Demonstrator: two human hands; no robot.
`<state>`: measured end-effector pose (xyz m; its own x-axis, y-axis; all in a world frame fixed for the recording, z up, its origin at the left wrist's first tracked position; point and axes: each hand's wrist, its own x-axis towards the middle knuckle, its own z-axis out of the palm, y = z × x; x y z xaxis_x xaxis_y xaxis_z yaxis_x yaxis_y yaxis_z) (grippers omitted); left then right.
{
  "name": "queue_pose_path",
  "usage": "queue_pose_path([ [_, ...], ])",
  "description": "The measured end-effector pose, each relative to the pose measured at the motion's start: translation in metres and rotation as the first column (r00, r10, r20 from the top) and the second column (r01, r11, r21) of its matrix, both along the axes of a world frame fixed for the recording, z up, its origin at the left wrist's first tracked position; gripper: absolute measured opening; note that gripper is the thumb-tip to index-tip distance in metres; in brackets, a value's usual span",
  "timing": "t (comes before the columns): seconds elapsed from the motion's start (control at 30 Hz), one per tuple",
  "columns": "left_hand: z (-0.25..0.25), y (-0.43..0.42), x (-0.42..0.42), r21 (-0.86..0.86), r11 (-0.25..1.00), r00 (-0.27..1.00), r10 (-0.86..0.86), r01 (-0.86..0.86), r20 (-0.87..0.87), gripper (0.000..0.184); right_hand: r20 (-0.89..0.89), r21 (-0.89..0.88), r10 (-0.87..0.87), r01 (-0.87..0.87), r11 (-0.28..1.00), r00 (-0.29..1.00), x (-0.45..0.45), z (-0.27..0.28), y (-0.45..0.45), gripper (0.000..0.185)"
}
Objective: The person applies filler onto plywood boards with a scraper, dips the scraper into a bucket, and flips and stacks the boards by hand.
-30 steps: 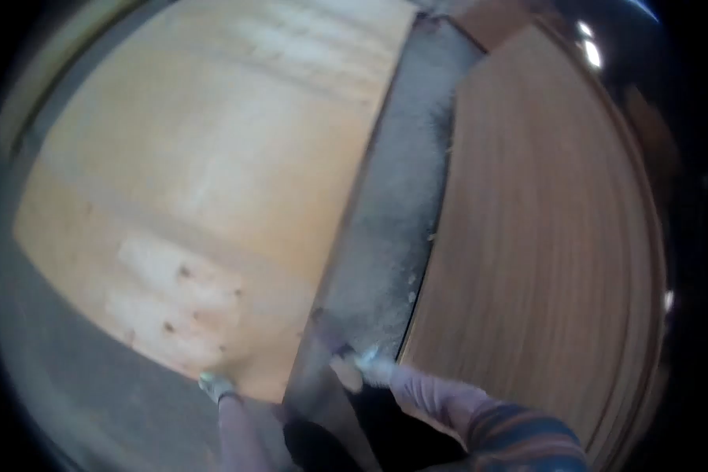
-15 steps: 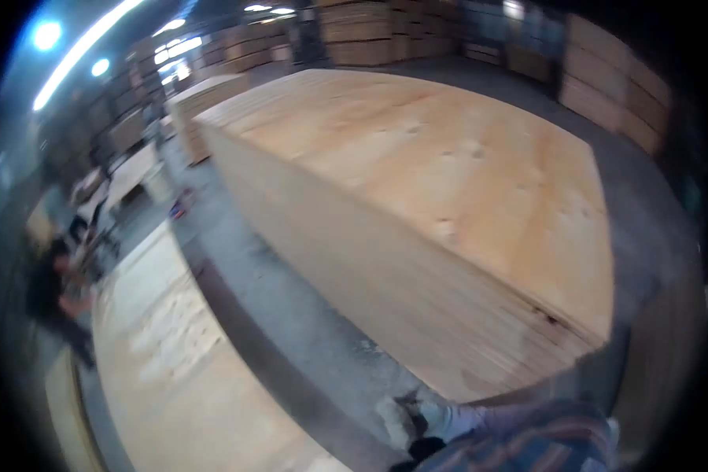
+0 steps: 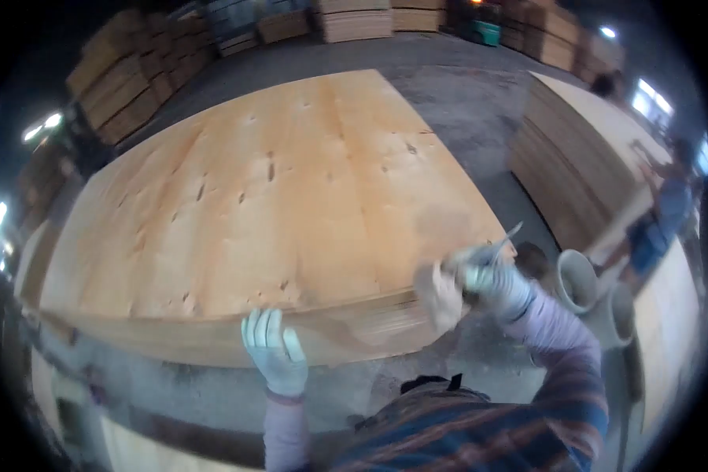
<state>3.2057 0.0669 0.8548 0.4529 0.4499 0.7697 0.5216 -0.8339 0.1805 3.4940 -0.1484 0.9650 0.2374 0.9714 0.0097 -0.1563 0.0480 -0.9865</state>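
A large stack of plywood sheets (image 3: 315,204) fills the middle, its top sheet pale with brown knots and streaks. My left hand (image 3: 277,358), in a pale glove, rests at the stack's near edge with fingers stretched out and nothing held. At the near right corner, my gloved right hand (image 3: 499,289) is closed around a blurred tool with a thin pale blade (image 3: 510,240). A flat beige piece (image 3: 440,297) projects from the left side of that hand; motion smears it, so its kind is unclear.
Two round pale buckets (image 3: 576,279) stand close to my right arm. Beyond them, a person (image 3: 659,212) is beside another board stack (image 3: 570,149). Further stacks (image 3: 122,79) and a green vehicle (image 3: 486,31) are at the back. A board (image 3: 157,448) lies low at left.
My view has swung right and come round to face the plywood stack. My left hand has appeared at its edge. My right hand has risen from below to the stack's corner.
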Motion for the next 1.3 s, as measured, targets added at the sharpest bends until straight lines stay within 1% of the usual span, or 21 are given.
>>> queue_pose_path([
  [0.07,0.014,0.029,0.025,0.072,0.993,0.996,-0.091,0.091,-0.002,0.031,0.21,0.137,-0.269,0.244,0.96,0.94,0.013,0.024,0.024,0.033],
  [0.17,0.017,0.051,0.051,0.026,0.99,0.99,-0.137,0.138,-0.037,0.028,0.024,0.208,-0.42,0.406,0.89,0.907,0.055,0.058,0.067,0.024],
  [0.27,0.02,0.06,0.066,-0.061,0.992,0.988,-0.112,0.106,-0.102,0.027,-0.166,0.049,-0.598,0.612,0.789,0.784,0.16,0.032,0.135,0.014],
  [0.33,0.023,0.059,0.065,-0.128,0.989,0.99,-0.091,0.077,-0.107,0.027,-0.306,0.102,-0.572,0.624,0.775,0.761,0.228,0.0,0.19,0.012],
  [0.4,0.018,0.062,0.062,-0.093,0.992,0.991,-0.095,0.087,-0.094,0.032,0.16,-0.113,-0.852,0.866,0.486,0.499,0.28,-0.038,0.248,0.017],
  [0.47,0.021,0.062,0.062,-0.136,0.989,0.986,-0.08,0.06,-0.149,0.034,0.746,0.076,-0.56,0.789,0.609,0.36,0.362,-0.063,0.276,0.023],
  [0.5,0.019,0.061,0.061,-0.118,0.992,0.984,-0.072,0.053,-0.163,0.034,0.844,0.044,-0.427,0.75,0.66,0.326,0.377,-0.068,0.288,0.025],
  [0.53,0.02,0.063,0.063,-0.117,0.991,0.985,-0.076,0.058,-0.154,0.034,0.917,0.016,-0.293,0.709,0.705,0.271,0.393,-0.074,0.301,0.026],
  [0.6,0.022,0.065,0.066,-0.128,0.988,0.984,-0.107,0.089,-0.139,0.035,0.874,-0.202,-0.189,0.69,0.695,0.447,0.379,-0.065,0.305,0.025],
  [0.63,0.022,0.065,0.067,-0.132,0.988,0.977,-0.103,0.079,-0.187,0.036,0.846,-0.196,-0.215,0.658,0.727,0.489,0.329,-0.049,0.294,0.027],
  [0.7,0.02,0.066,0.067,-0.142,0.984,0.976,-0.135,0.111,-0.174,0.036,0.866,-0.04,-0.26,0.579,0.814,0.426,0.255,-0.045,0.275,0.028],
  [0.77,0.017,0.068,0.065,-0.127,0.98,0.971,-0.174,0.155,-0.163,0.035,0.982,-0.085,-0.054,0.678,0.73,0.182,0.182,-0.031,0.277,0.035],
  [0.83,0.018,0.07,0.061,-0.163,0.957,0.949,-0.267,0.241,-0.166,0.034,0.853,0.052,-0.274,0.45,0.892,0.445,0.159,-0.069,0.283,0.031],
  [0.93,0.027,0.081,0.038,-0.261,0.859,0.877,-0.474,0.442,-0.075,0.037,0.882,-0.039,-0.179,0.445,0.895,0.436,0.112,-0.053,0.252,0.032],
  [1.0,0.033,0.098,0.014,-0.292,0.749,0.798,-0.594,0.595,0.103,0.039,0.734,-0.156,-0.172,0.41,0.899,0.657,0.11,-0.023,0.224,0.032],
  [1.03,0.041,0.101,0.003,-0.149,0.886,0.897,-0.441,0.44,0.025,0.04,0.561,-0.303,-0.201,0.425,0.853,0.803,0.109,0.008,0.229,0.031],
  [1.1,0.028,0.112,0.008,-0.177,0.956,0.97,-0.242,0.233,-0.03,0.041,0.173,-0.109,-0.319,0.34,0.934,0.932,0.129,0.017,0.251,0.027],
  [1.13,0.024,0.117,0.012,-0.181,0.976,0.989,-0.132,0.119,-0.066,0.041,-0.049,0.004,-0.316,0.317,0.949,0.947,0.143,0.02,0.268,0.025],
  [1.17,0.027,0.118,0.012,-0.204,0.966,0.961,-0.197,0.158,-0.192,0.043,-0.251,-0.024,-0.461,0.471,0.882,0.851,0.171,0.008,0.298,0.026],
  [1.23,0.037,0.125,0.016,-0.261,0.956,0.97,-0.182,0.136,-0.161,0.047,-0.358,0.016,-0.399,0.432,0.902,0.844,0.225,-0.019,0.367,0.021],
  [1.3,0.043,0.127,0.02,-0.331,0.939,0.974,-0.154,0.092,-0.166,0.047,0.256,-0.214,-0.615,0.664,0.716,0.746,0.31,-0.077,0.452,0.02],
])
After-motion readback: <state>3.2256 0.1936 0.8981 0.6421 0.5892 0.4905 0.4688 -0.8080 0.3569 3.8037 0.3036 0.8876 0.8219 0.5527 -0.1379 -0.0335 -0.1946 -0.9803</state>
